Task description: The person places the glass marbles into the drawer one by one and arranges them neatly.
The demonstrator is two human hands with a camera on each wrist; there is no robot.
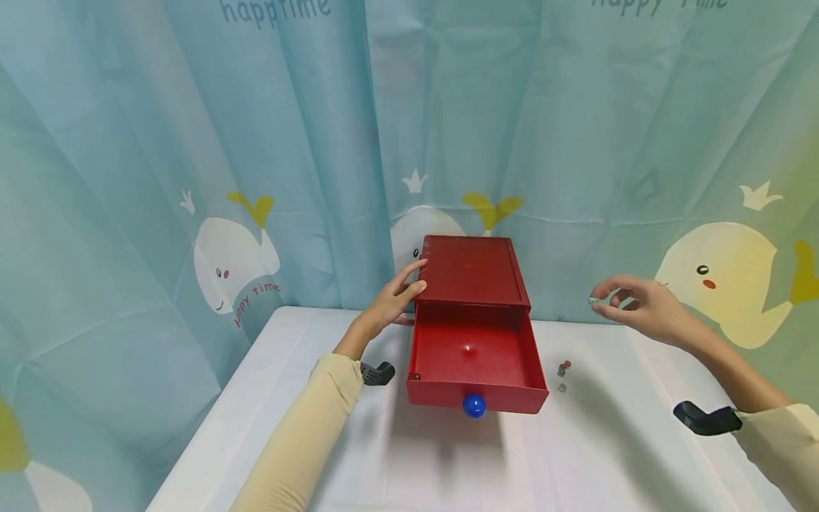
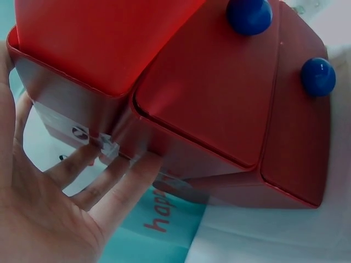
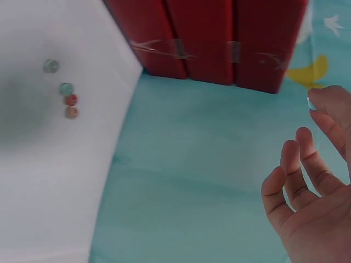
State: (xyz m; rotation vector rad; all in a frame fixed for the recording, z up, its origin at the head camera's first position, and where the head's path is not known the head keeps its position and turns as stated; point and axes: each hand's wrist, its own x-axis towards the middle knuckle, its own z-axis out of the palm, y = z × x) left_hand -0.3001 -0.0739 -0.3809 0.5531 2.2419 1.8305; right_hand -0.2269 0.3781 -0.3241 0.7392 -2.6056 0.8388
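Fingers [image 1: 409, 277] of the left hand [image 1: 390, 302] are lying nearly straight against the left side of the red box [image 1: 476, 270], with the thumb low by the box's bottom edge; nothing is being gripped, the hand is only pressing or steadying. In the left wrist view the same fingers [image 2: 104, 186] are spreading flat along the box's side wall, and two blue knobs [image 2: 249, 15] are showing on the drawer fronts.

Moving rightward, the top drawer [image 1: 476, 387] is standing pulled well out toward the person, its long axis running from the box toward the near table edge. One small bead [image 1: 468, 349] is lying on the drawer's floor near the middle, and a blue knob [image 1: 474, 406] is sitting on the drawer's front.

Further right, a few loose beads [image 1: 562, 370] are resting on the white table [image 1: 608, 462], just beside the drawer's right wall but apart from it; the right wrist view is showing four of them [image 3: 66, 93].

At the far right, the right hand [image 1: 643, 306] is hovering above the table, well apart from the box. Its thumb and forefinger are pinching a tiny pale bead [image 1: 593, 301], while the other fingers are curling loosely. The open drawer is lying to the left of and below this hand, so the right hand is the nearer one to the loose beads, and the left is the one at the box.
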